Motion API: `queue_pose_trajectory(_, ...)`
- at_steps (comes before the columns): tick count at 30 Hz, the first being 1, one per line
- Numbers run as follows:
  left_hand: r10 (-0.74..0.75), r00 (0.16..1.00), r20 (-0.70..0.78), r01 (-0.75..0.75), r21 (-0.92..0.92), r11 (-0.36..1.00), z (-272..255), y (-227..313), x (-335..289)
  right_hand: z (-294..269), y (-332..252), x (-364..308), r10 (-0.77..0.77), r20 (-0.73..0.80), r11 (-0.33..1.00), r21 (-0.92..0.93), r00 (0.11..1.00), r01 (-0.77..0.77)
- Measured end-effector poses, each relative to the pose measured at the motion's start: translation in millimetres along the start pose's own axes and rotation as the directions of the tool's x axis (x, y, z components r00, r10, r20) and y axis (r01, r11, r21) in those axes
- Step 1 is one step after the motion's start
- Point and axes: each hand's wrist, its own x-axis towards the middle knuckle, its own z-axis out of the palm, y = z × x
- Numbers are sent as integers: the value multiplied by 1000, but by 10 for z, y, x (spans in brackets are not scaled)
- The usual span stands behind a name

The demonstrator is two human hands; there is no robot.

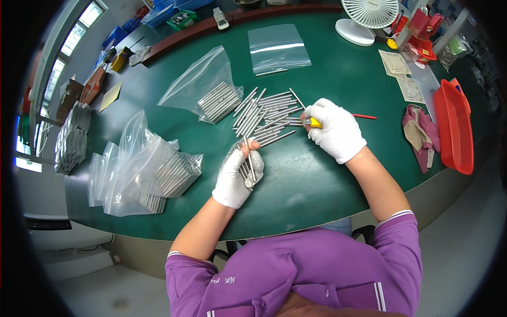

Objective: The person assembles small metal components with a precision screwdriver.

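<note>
My left hand, in a white glove with bare fingertips, is closed around a few slim metal rods. Just beyond it lies a loose pile of metal rods, pointing various ways. At the pile's right edge my gloved right hand is closed on a small tool with a yellow body; my fingers cover much of it, and its kind is unclear. One slanting rod reaches to those fingertips; whether they grip it cannot be told. A thin red stick shows right of this hand.
An open clear bag of rods lies behind the pile; more filled bags sit at left. A flat clear bag lies at the back. Around the green table are a white fan, papers, a cloth and a red basket.
</note>
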Motion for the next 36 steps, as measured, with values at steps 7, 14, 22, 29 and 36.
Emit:
queue_pose_trajectory(7,-2,997,76,16,-189,982,-57,-17,63,147,-76,-28,-103,185,993,-43,977,113)
queue_pose_trajectory(14,56,998,-21,-59,-221,973,-2,1,48,149,-58,-62,-55,163,995,-75,985,68)
queue_pose_trajectory(22,21,999,24,-18,-89,996,-49,-3,56,105,-210,-114,-20,92,972,235,996,-2)
queue_pose_trajectory(29,16,999,41,-18,41,999,-13,-13,14,141,-370,-214,-25,266,957,284,964,-53)
queue_pose_trajectory(36,72,994,-81,-46,284,958,22,-35,13,0,-392,-181,-42,330,926,367,943,-88)
